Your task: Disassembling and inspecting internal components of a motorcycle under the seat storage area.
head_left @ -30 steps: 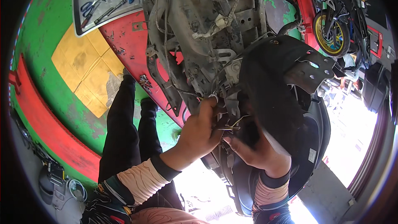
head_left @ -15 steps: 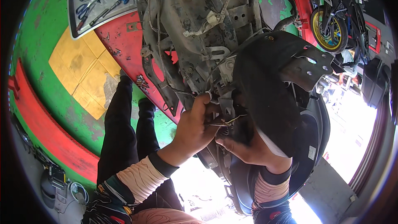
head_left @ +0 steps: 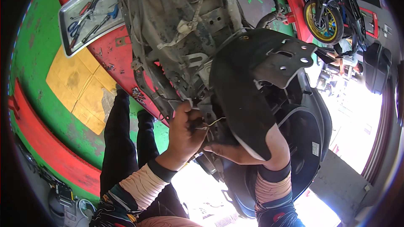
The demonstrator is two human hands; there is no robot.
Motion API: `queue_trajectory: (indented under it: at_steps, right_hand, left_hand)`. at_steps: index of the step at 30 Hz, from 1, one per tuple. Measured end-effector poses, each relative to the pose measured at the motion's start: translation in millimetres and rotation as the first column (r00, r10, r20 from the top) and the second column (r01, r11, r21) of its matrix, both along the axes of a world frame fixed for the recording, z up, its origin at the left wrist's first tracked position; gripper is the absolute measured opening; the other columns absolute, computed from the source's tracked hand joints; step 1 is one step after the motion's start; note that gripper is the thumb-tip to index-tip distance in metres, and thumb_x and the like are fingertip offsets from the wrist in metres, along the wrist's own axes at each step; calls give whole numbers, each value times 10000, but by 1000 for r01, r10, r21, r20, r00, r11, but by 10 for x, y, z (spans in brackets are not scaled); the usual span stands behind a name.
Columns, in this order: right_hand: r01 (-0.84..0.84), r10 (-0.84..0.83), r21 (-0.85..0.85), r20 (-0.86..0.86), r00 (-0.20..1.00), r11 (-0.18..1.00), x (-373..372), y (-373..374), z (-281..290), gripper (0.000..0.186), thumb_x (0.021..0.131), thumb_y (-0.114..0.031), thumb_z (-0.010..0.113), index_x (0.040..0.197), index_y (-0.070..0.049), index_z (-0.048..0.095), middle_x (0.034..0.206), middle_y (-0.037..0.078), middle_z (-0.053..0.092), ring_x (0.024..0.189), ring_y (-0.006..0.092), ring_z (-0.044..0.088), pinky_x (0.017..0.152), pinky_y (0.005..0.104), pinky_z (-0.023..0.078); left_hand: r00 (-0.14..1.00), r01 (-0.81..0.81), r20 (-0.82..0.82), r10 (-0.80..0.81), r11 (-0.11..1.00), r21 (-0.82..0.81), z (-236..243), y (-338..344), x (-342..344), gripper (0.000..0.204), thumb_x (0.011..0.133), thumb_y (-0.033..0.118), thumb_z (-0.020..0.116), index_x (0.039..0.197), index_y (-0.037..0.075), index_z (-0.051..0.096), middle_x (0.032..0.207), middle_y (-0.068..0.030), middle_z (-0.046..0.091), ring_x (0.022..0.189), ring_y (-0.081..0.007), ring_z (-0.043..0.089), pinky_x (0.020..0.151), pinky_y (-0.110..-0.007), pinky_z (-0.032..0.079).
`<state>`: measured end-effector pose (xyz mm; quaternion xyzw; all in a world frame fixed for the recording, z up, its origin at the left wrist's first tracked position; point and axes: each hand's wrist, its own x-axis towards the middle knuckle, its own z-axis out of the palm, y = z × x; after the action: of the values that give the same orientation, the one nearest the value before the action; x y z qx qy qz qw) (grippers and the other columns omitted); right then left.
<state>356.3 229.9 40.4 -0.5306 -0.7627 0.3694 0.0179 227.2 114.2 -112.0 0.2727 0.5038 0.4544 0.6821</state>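
Note:
My left hand (head_left: 185, 131) is closed beside the motorcycle's worn metal frame (head_left: 162, 29). A thin pale wire (head_left: 217, 121) comes out at its curled fingertips, with a small metallic end next to them. From the right, my right hand (head_left: 236, 153) reaches in under the curved black mudguard (head_left: 240, 96), its thumb pointing toward the left hand. The mudguard and the hand itself hide the other fingers, so their grip does not show. Grey cables run down the frame toward my left hand.
A metal tray (head_left: 67, 31) with scissors, screwdrivers and a blue-handled tool rests on the red lift platform (head_left: 115, 52). Loose screws (head_left: 138, 94) lie on its edge. Yellow cardboard (head_left: 75, 84) covers part of the green floor. Another motorcycle's yellow-rimmed wheel (head_left: 323, 22) stands far right.
The view has shifted, so the frame and mudguard appear further left. My left hand still grips at the wire, and my right hand stays under the mudguard with its thumb stretched out.

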Motion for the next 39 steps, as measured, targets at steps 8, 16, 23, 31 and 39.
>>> queue_trajectory:
  at_steps: [8, 16, 23, 31, 39]
  right_hand:
    - [-5, 6, -72, 21, 1000, 997, 9, -31, -93, 613, 748, -354, 817, 1185, -1, 569, 916, 158, 654, 721, 392, 657, 604, 436, 514]
    - [-24, 18, 36, 156, 988, 999, -85, -170, -67, 609, 787, -439, 785, 1196, -30, 595, 1043, 165, 648, 693, 345, 668, 622, 406, 537]
    - [-3, -9, 89, 131, 991, 996, -89, -207, 29, 550, 795, -390, 807, 1170, -31, 625, 987, 136, 592, 686, 301, 645, 610, 379, 543]
    - [41, -27, -41, 287, 958, 998, 16, -240, 224, 663, 782, -389, 850, 1121, 113, 581, 854, 143, 604, 670, 302, 640, 596, 362, 535]
    - [34, -25, -51, 162, 986, 998, 14, -125, 238, 408, 765, -274, 850, 1074, -52, 704, 982, 72, 693, 752, 262, 676, 625, 349, 559]
  left_hand:
    - [962, 121, -249, -109, 992, 35, 116, 166, -105, 508, 753, -133, 588, 1216, 9, 435, 804, -60, 577, 737, -118, 600, 689, -245, 504]
    - [977, 69, -201, -72, 997, -18, 26, 42, -133, 537, 829, 160, 813, 1217, 2, 477, 985, -50, 688, 863, -93, 646, 762, -243, 523]
    - [954, 60, -301, -4, 982, 177, 96, 47, -116, 422, 793, -77, 692, 1125, 35, 457, 760, -94, 673, 619, -167, 669, 555, -275, 493]
    - [929, 174, -354, -111, 973, 152, 270, 150, -50, 424, 823, -37, 742, 1110, 47, 441, 782, -104, 710, 641, -238, 719, 546, -293, 517]
    - [932, 157, -354, -74, 964, 213, 203, 70, -3, 459, 738, -88, 690, 1120, 26, 463, 719, -70, 588, 625, -173, 610, 537, -271, 472]
